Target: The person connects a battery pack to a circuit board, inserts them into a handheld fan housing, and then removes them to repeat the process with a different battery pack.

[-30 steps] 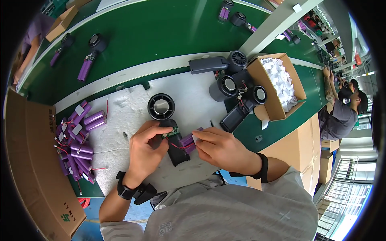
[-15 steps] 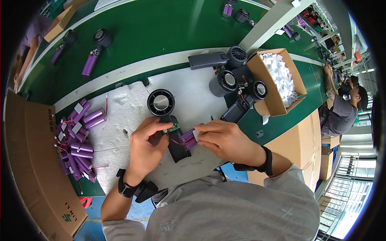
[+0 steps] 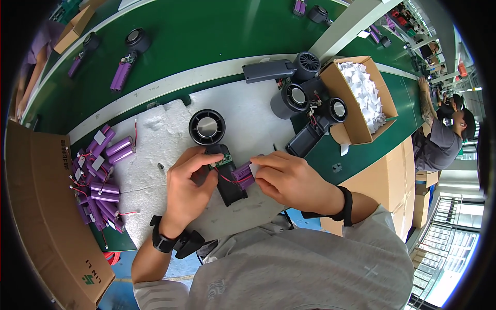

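The fan body (image 3: 219,155), black with a round head and a handle, lies on the white foam sheet (image 3: 155,155) at the near edge of the table (image 3: 206,41), its handle pointing toward the person. The left hand (image 3: 187,181) rests on the handle, fingers closed around its left side, thumb and forefinger pinching near the small green circuit board (image 3: 223,161) in the open handle. The right hand (image 3: 289,178) grips a purple battery pack (image 3: 243,173) just beside the handle's right edge; thin red wires (image 3: 227,179) run from the pack to the board. Left of the sheet lies a heap of purple batteries (image 3: 98,181), next to a large cardboard box (image 3: 41,217). Beyond the right hand stand several grey and black fans (image 3: 305,103), touching an open carton (image 3: 361,98) of white packing. Another person (image 3: 439,139) works far to the right.
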Motion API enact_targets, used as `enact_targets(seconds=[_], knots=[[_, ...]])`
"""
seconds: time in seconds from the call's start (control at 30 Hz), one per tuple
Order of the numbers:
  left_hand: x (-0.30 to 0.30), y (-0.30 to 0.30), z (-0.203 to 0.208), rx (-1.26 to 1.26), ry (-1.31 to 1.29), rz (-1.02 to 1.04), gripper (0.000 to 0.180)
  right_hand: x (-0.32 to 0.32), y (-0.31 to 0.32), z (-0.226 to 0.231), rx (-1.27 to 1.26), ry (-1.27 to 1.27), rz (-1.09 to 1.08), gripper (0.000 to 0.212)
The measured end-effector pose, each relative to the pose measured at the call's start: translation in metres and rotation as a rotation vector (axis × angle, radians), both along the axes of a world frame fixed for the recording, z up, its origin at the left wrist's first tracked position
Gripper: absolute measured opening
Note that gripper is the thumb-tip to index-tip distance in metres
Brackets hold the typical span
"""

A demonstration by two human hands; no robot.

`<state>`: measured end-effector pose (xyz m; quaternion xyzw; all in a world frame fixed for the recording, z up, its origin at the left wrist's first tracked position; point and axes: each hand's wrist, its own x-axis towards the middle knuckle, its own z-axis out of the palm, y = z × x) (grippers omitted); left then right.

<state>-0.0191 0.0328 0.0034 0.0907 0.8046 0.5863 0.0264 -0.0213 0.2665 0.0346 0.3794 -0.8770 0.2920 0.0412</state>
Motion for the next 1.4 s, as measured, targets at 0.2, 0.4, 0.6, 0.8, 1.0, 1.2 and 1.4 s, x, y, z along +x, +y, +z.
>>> enact_targets(seconds=[0.2,0.4,0.6,0.8,1.0,1.2,1.4], knots=[[0.0,-0.001,0.002,-0.011,-0.016,-0.005,0.036,-0.004,-0.004,0.003,0.057,-0.037,0.017,0.017],[0.0,-0.001,-0.004,0.024,-0.012,0.019,0.035,-0.012,0.007,0.005,-0.099,-0.296,0.001,0.018],[0.003,-0.006,-0.004,0.026,-0.021,0.014,0.034,-0.034,0.054,0.028,-0.22,-0.346,-0.397,0.009],[-0.003,0.003,0.002,0.054,0.014,0.045,0.032,-0.066,0.109,0.059,-0.102,-0.059,-0.853,0.014],[0.001,-0.006,-0.004,0.038,-0.017,0.004,0.035,-0.028,-0.017,0.026,0.019,-0.244,0.092,0.037],[-0.002,-0.004,-0.004,0.064,0.068,0.091,0.031,-0.037,-0.02,0.006,0.004,-0.505,0.151,0.037],[-0.008,-0.018,0.004,-0.027,-0.013,0.068,0.038,-0.043,-0.02,0.001,-0.278,-0.956,0.14,0.037]])
